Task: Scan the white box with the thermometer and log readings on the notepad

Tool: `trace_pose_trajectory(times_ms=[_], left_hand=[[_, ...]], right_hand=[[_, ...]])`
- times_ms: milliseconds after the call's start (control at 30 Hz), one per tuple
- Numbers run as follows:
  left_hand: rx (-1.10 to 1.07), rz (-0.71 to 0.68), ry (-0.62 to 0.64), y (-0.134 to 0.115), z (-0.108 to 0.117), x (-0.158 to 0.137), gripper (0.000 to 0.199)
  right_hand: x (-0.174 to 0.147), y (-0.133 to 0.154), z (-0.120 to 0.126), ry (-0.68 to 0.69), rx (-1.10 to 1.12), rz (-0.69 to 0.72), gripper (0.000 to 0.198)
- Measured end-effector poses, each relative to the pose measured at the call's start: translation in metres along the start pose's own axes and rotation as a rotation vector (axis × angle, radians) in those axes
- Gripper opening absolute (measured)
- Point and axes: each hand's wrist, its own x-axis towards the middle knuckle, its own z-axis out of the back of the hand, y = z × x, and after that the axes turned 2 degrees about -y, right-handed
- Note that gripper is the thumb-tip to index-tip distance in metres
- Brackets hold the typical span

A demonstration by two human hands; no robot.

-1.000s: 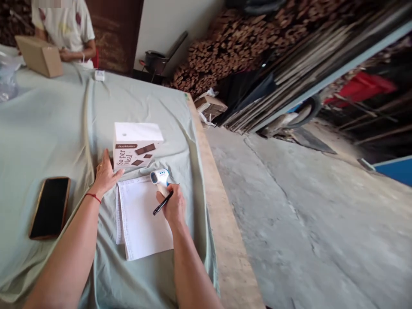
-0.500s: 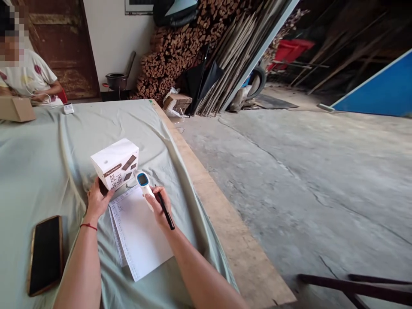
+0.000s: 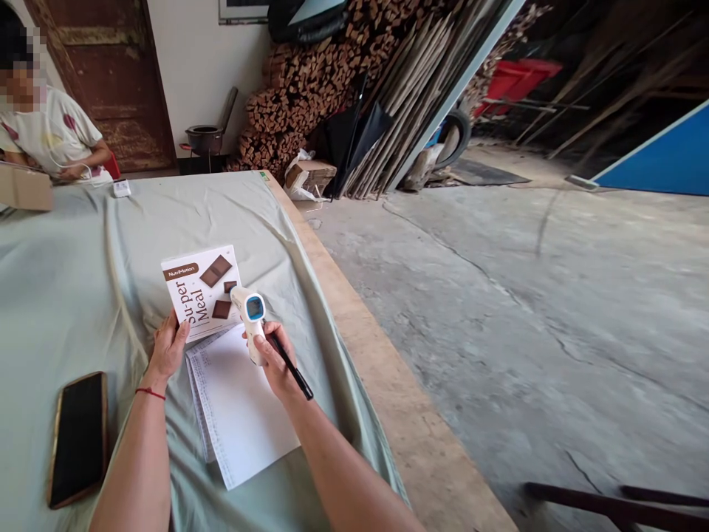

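My left hand [image 3: 167, 346] grips the lower left edge of a white box [image 3: 200, 290] printed "NutriMotion Su-per Meal" with brown chocolate squares; its front face is turned up toward me. My right hand [image 3: 275, 355] is wrapped around a white infrared thermometer [image 3: 252, 318] with a blue-rimmed screen. The thermometer's nose is close to the box's right side; whether they touch I cannot tell. A black pen [image 3: 293, 373] is also tucked in the right hand, pointing back along the wrist. Beneath both hands lie sheets of paper [image 3: 252, 425] with handwriting along the edge.
A phone [image 3: 78, 440] lies on the green cloth [image 3: 138, 222] at the left. Across the table sits a person [image 3: 60, 140] beside a cardboard box [image 3: 25, 186], near a small white device [image 3: 121, 189]. The wooden table edge [image 3: 399, 377] runs along the right, above concrete floor.
The white box has tilted so its printed front faces up more and its top no longer shows. My right hand and the thermometer have shifted slightly right, and the screen has turned.
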Motion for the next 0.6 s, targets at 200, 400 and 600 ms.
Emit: trace_pose_trajectory(times_ms=[200,400,600], left_hand=[[0.017,-0.007,0.049,-0.005,0.001,0.000,0.063],[0.069,0.025,0.087,-0.015,0.002,0.000,0.062],[0.072,-0.001,0.078,-0.016,0.002,0.000,0.055]], right_hand=[[0.000,0.004,-0.003,-0.018,-0.022,0.038,0.054],[-0.002,0.011,-0.009,-0.023,-0.077,0.082,0.052],[-0.003,0.011,-0.011,-0.023,-0.097,0.080,0.055]])
